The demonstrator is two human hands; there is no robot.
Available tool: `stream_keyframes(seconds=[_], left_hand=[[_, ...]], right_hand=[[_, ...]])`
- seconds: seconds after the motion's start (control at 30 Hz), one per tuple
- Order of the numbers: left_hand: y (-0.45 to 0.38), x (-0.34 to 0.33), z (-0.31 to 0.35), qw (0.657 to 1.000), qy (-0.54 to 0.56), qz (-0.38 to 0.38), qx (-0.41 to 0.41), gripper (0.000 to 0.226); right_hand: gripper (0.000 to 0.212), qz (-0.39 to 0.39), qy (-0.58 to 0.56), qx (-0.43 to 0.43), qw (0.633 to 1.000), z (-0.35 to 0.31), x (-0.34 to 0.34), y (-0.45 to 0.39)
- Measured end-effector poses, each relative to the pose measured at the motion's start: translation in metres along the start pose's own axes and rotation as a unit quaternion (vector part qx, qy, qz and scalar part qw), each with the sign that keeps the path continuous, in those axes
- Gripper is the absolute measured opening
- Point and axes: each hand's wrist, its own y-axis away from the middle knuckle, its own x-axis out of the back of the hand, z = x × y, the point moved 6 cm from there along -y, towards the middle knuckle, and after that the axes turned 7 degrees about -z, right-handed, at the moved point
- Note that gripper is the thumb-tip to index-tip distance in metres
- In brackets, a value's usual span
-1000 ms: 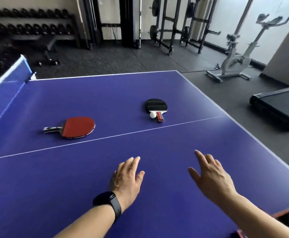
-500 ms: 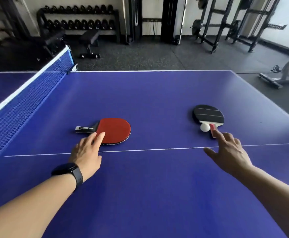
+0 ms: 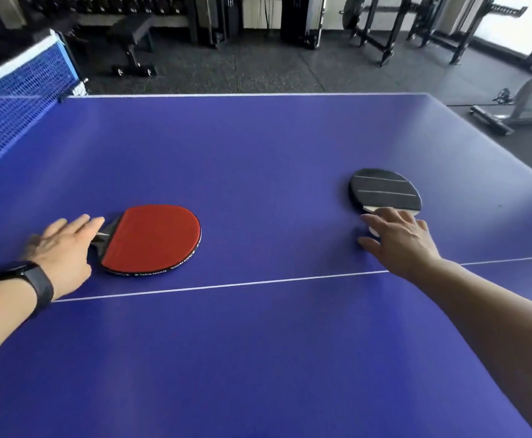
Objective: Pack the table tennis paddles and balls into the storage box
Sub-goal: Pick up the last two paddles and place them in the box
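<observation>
A red-faced paddle (image 3: pixel 151 238) lies flat on the blue table (image 3: pixel 258 343), left of centre, its handle pointing left. My left hand (image 3: pixel 59 248) rests over that handle with the fingers stretched out, not curled around it. A black-faced paddle (image 3: pixel 383 189) lies to the right, handle toward me. My right hand (image 3: pixel 400 238) covers its handle with spread fingers. A sliver of the white ball (image 3: pixel 372 230) shows under the fingers, beside the handle. No storage box is in view.
The blue net (image 3: pixel 15 99) runs along the table's left side. The table's right edge drops to the gym floor, where an exercise bike (image 3: pixel 530 99) stands. A weight bench (image 3: pixel 132 42) and racks (image 3: pixel 384 26) stand beyond the far edge.
Both hands have reached forward across the white line. The left went onto the red paddle's handle, and the right onto the black paddle's handle and the ball.
</observation>
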Motion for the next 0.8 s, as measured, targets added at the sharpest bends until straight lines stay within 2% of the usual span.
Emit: stream_keyframes(seconds=[0.13,0.2,0.27,0.33,0.4,0.47,0.57,0.67,0.8], left_hand=[[-0.007,0.003,0.008,1.000,0.001,0.029,0.005,0.061],[-0.004,0.004,0.010,0.999,-0.017,0.033,0.008,0.053],[0.002,0.003,0.010,0.999,-0.025,0.021,0.010,0.046],[0.013,0.002,0.009,1.000,-0.013,0.015,0.013,0.038],[0.027,0.003,0.011,1.000,-0.001,0.024,0.005,0.026],[0.045,0.006,0.019,0.999,0.012,0.038,-0.011,0.018],[0.076,0.013,0.038,0.996,0.074,0.054,-0.020,0.020],[0.107,0.022,0.066,0.990,0.125,0.059,-0.030,0.019],[0.145,0.040,0.107,0.982,0.154,0.054,-0.093,0.019]], right_hand=[[0.024,0.044,0.016,0.009,0.999,0.002,0.002,-0.002],[0.023,0.098,-0.035,-0.051,0.993,0.009,0.015,0.002],[0.026,0.118,-0.060,-0.155,0.979,0.024,0.024,0.005],[0.042,0.072,-0.048,-0.222,0.971,0.038,0.021,0.008],[0.059,0.017,-0.037,-0.241,0.970,0.042,0.016,0.010],[0.054,-0.009,-0.032,-0.252,0.967,0.045,0.013,0.010],[0.039,-0.056,-0.069,-0.292,0.952,0.056,0.012,0.016],[0.040,-0.124,-0.090,-0.272,0.950,0.057,0.016,0.035],[0.041,-0.105,-0.112,-0.263,0.953,0.054,0.036,0.087]])
